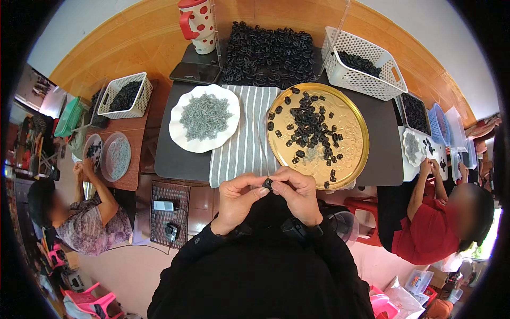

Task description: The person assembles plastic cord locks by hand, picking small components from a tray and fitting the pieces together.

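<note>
My left hand point(237, 203) and my right hand point(297, 195) meet at the near edge of the dark table, in front of my chest. Thumbs and forefingers of both pinch one small black plastic piece point(268, 184) with a rounded shape. Beyond them to the right, a round gold tray point(348, 114) carries many loose black pieces of similar look. A white scalloped plate point(180, 139) at the left holds a heap of small grey metal parts point(206, 116), too small to name exactly. Between plate and tray lies a grey striped cloth point(244, 138).
At the back, a clear-sided bin holds a pile of black pieces point(268, 53). Beside it stand a spotted tumbler point(202, 26), a dark phone-like slab point(194, 73) and a white perforated basket point(366, 69). Co-workers sit left point(90, 223) and right point(435, 228); a wicker tray point(170, 212) is lower left.
</note>
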`<act>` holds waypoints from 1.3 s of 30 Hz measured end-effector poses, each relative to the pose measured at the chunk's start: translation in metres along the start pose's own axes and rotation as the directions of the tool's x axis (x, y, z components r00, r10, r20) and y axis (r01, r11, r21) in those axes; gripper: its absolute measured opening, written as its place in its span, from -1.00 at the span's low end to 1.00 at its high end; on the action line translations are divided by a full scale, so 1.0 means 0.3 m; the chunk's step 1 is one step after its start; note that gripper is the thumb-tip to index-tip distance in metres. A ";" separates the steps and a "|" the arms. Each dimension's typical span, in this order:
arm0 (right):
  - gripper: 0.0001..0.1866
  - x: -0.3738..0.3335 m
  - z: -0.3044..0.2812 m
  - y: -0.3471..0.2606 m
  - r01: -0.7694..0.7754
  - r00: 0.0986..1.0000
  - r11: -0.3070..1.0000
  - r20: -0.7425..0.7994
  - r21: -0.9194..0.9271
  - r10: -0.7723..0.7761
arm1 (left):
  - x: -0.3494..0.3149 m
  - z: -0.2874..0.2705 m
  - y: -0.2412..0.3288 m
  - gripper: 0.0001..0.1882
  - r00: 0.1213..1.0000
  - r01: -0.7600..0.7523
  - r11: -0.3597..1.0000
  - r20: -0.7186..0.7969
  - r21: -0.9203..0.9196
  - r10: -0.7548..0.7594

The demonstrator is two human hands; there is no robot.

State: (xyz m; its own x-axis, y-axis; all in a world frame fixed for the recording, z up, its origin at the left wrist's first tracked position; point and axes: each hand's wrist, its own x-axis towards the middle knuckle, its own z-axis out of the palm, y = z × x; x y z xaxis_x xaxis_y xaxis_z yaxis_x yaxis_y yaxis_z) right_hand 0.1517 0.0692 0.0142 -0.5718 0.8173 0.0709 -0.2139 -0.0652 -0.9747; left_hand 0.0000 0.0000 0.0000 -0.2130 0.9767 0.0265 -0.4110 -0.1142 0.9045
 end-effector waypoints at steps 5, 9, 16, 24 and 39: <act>-0.89 -0.007 0.008 0.006 0.050 0.998 0.998 -0.022 -0.026 -0.051 | -0.004 0.002 0.001 -0.77 0.999 -0.034 0.999 0.011 0.022 0.034; -0.90 -0.008 0.021 -0.009 0.096 0.995 0.994 -0.028 -0.060 -0.098 | -0.011 0.003 0.003 -0.76 0.998 -0.056 0.998 0.016 0.036 0.056; -0.91 -0.015 0.013 -0.038 0.167 0.985 0.975 0.074 -0.146 -0.158 | -0.023 0.002 0.002 -0.76 0.985 -0.157 0.987 0.074 0.043 0.154; -0.91 -0.015 0.005 -0.053 0.129 0.992 0.968 0.018 -0.214 -0.128 | -0.003 0.017 0.024 -0.75 0.996 -0.043 0.998 0.082 0.038 0.039; -0.90 0.032 -0.119 -0.143 -0.344 0.939 0.939 0.014 -0.010 0.344 | 0.016 -0.013 0.010 -0.77 0.984 -0.099 0.988 0.157 0.121 0.080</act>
State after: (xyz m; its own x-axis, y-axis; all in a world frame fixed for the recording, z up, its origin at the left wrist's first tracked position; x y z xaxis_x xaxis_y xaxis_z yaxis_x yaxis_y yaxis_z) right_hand 0.1836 0.1001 0.0491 -0.6211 0.7373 -0.2657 0.0034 -0.3364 -0.9417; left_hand -0.0055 0.0036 0.0012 -0.1033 0.9809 0.1649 -0.2775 -0.1876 0.9422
